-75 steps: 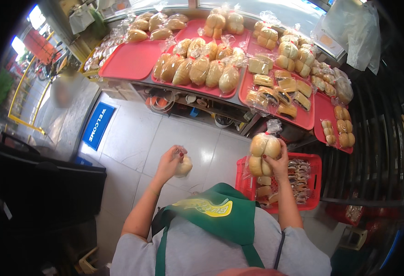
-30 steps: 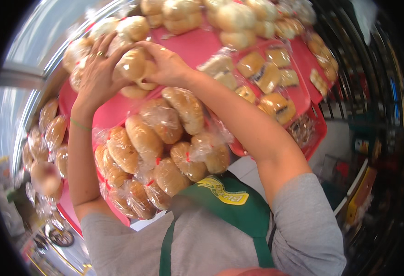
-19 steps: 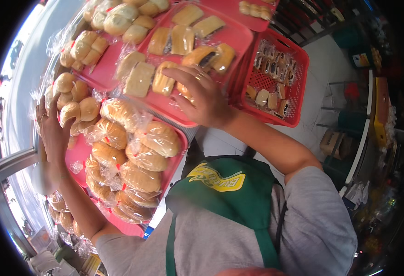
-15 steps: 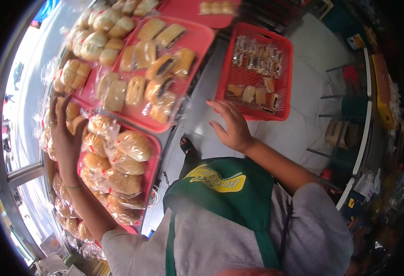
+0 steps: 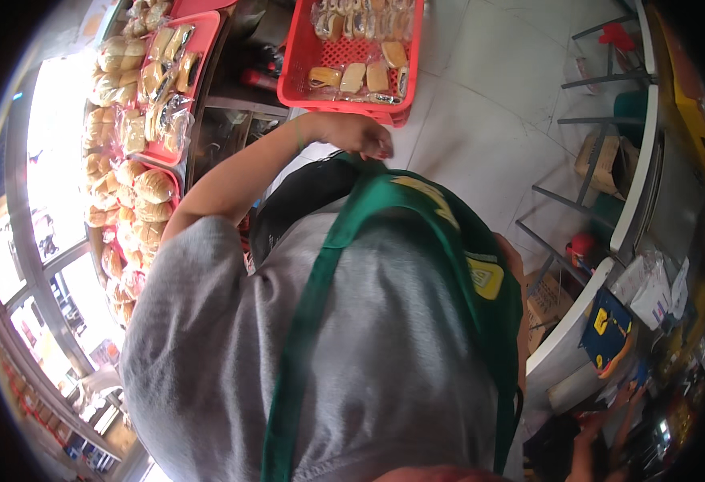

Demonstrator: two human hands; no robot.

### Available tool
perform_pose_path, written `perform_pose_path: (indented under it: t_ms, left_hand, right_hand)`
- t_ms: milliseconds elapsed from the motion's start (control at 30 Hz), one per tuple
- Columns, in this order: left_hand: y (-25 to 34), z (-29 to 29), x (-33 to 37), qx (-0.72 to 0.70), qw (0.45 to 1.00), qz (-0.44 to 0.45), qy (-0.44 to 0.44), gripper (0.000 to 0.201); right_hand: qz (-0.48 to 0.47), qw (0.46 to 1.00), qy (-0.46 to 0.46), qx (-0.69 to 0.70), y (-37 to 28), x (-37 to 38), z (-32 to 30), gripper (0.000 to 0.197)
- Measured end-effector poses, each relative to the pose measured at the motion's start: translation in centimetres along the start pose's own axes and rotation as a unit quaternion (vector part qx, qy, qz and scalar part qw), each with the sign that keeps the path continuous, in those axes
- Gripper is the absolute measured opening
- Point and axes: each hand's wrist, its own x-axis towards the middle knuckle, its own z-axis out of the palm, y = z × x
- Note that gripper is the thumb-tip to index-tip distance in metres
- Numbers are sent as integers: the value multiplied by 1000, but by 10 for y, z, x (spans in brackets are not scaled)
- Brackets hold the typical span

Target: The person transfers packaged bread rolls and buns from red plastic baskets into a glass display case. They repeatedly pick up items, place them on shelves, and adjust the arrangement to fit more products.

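Observation:
My left arm reaches across my front, and my left hand (image 5: 360,135) is closed with its fingers curled down. It meets the gathered edge of the green apron (image 5: 449,201), which I wear over a grey shirt. The fingertips are partly hidden and smeared by motion. Of my right arm only a sliver (image 5: 515,261) shows beside the apron; the right hand is hidden. Just beyond my left hand stands a red plastic basket (image 5: 287,80) holding wrapped filled bread slices (image 5: 352,78).
Red trays (image 5: 205,48) of bagged buns (image 5: 153,185) and wrapped bread line the left, by bright windows. White floor tiles (image 5: 481,120) lie ahead. On the right are metal-legged tables, a cardboard box (image 5: 605,161) and a counter (image 5: 637,185). Another person's arm (image 5: 585,450) shows at lower right.
My body has turned right and come nearer the basket. My left hand has left the buns and closed at the apron. My right hand, open before, has gone out of sight.

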Motion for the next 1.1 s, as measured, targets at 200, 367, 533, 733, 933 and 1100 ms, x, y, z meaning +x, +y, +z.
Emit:
perform_pose_path:
  t_ms: [200, 367, 533, 733, 933, 1100]
  left_hand:
    - [77, -49, 73, 52, 990, -21, -131, 38]
    - [90, -101, 151, 70, 986, 81, -126, 38]
    - [133, -180, 223, 30, 972, 102, -208, 48]
    - [152, -260, 272, -170, 945, 75, -268, 54]
    - [159, -356, 295, -233, 954, 1, -189, 53]
    - [180, -440, 290, -301, 948, -40, -100, 50]
  right_hand:
    - [27, 995, 63, 76, 18, 18, -63, 22]
    - [48, 996, 54, 55, -22, 70, -114, 21]
    - [69, 994, 72, 34, -74, 132, -174, 19]
    - [89, 989, 104, 59, -125, 189, -253, 18]
    - [106, 980, 115, 126, -144, 249, -341, 16]
    - [113, 969, 81, 203, -159, 310, -429, 15]
